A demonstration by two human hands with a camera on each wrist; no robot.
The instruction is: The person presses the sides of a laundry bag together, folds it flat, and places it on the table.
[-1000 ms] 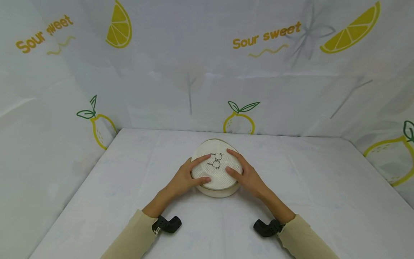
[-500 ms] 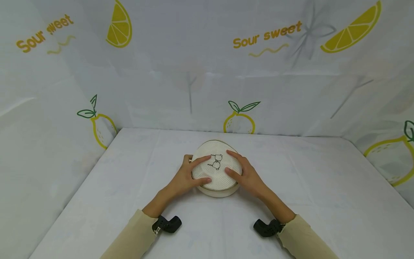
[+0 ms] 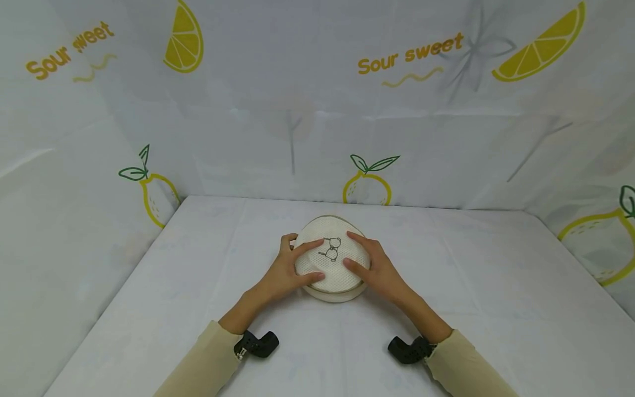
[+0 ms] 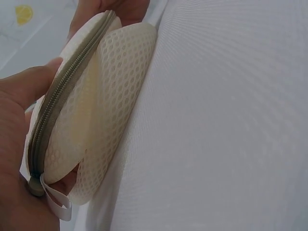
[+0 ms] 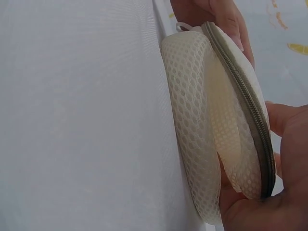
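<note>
In the head view a round white mesh laundry bag (image 3: 329, 259), with a small line drawing on its top, sits mid-table. My left hand (image 3: 281, 271) grips its left edge, with two digits on top and other fingers bent at the side. On the opposite edge my right hand (image 3: 384, 273) holds it the same way. The left wrist view shows a greenish zipper (image 4: 62, 91) along the rim, closed where visible, with a pale fabric loop (image 4: 58, 204) near one end. Below the zipper the mesh side folds inward, seen also as a soft mesh wall (image 5: 190, 106) in the right wrist view.
A white cloth covers the table (image 3: 496, 286). Behind it hangs a white curtain (image 3: 238, 82) printed with lemons and lettering, which continues along both sides. Black wrist cameras (image 3: 257, 344) are strapped at the cuffs of both beige sleeves (image 3: 203, 364).
At the bag's left edge, fingers of my left hand have shifted outward and upward into clearer view. The bag has flattened very slightly, while both arms stay nearly where they were.
</note>
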